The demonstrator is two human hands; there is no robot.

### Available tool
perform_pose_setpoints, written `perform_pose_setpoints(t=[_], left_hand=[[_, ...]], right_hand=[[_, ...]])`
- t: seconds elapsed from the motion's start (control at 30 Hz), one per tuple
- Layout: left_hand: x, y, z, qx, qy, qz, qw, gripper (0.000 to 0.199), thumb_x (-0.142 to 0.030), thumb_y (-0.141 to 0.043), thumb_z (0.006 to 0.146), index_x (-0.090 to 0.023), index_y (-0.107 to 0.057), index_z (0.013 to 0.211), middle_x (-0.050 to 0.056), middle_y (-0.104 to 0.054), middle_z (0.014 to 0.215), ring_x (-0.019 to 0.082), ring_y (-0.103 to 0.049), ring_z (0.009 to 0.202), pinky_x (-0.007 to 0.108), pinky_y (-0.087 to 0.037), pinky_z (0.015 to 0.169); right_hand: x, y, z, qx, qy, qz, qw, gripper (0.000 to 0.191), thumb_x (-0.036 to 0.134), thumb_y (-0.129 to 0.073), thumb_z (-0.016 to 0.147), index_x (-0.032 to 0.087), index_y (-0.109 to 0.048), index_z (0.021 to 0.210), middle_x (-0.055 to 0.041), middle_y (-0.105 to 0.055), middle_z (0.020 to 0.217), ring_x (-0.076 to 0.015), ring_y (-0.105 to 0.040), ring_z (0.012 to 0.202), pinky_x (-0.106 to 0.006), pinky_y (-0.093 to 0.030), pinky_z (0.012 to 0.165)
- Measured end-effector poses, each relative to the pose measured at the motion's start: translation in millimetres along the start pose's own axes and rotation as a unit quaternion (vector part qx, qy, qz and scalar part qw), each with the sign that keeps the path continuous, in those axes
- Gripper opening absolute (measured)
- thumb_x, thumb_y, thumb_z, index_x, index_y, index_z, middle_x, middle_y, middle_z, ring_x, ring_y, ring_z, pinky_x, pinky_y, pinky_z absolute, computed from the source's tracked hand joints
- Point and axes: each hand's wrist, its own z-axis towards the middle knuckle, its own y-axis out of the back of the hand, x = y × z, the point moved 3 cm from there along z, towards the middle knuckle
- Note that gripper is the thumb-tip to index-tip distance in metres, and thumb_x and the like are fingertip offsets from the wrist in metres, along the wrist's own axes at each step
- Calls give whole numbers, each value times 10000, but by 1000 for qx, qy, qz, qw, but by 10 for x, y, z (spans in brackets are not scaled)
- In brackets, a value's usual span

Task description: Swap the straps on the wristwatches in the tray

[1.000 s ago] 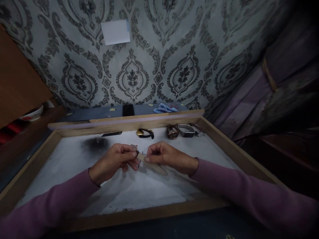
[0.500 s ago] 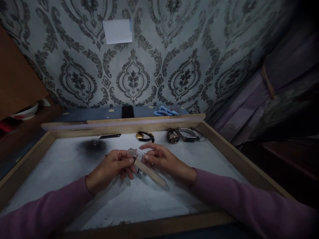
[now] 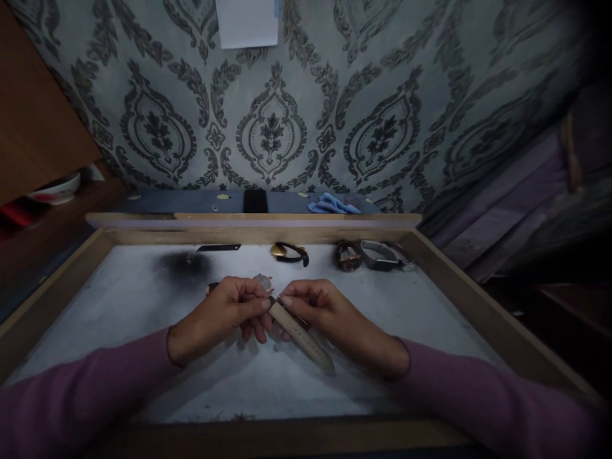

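My left hand (image 3: 234,309) is closed on a wristwatch, thumb and fingers pinching it where the strap meets the case. The round watch case (image 3: 262,283) shows just beyond those fingertips. A pale beige strap (image 3: 302,335) with a row of holes, its lining side up, slants down to the right between my hands. A dark strap piece (image 3: 211,289) pokes out left of my left hand. My right hand (image 3: 318,306) pinches at the strap's upper end, where a thin shiny metal bit (image 3: 276,297) shows at the fingertips; what exactly it grips is partly hidden.
A shallow wooden-rimmed tray (image 3: 268,236) with a white base surrounds my hands. Along its far side lie a dark blade (image 3: 218,247), a gold watch with black strap (image 3: 291,253), a brown watch (image 3: 348,255) and a silver-grey watch (image 3: 378,255). Behind the rim sits a blue cloth (image 3: 333,204).
My right hand has closed in on the strap's upper end, its raised fingers now curled into a pinch. My left hand keeps its hold. The view has tilted down a little.
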Motion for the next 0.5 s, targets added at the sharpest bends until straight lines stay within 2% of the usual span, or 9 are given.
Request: perform_pose_setpoints(t=[0.17,0.5], left_hand=[[4,4,2,-14,-4,-3,1000,264,-378,-679,754,-147,-564,695,23,-672,631,114,-618,482,195,-420,431],[-6,-37,-28,-6,-1,-22,1000,208,-299,-665,775,-139,-558,696,15,-666,611,105,-624,476,177,-412,418]], right_hand=[[48,-58,-57,-6,21,-23,1000,349,488,-645,804,151,-615,719,-11,-647,640,-119,-616,577,-229,-479,544],[31,-83,-74,-16,32,-61,997,362,514,-631,808,157,-614,750,-27,-669,679,-129,-642,579,-226,-483,511]])
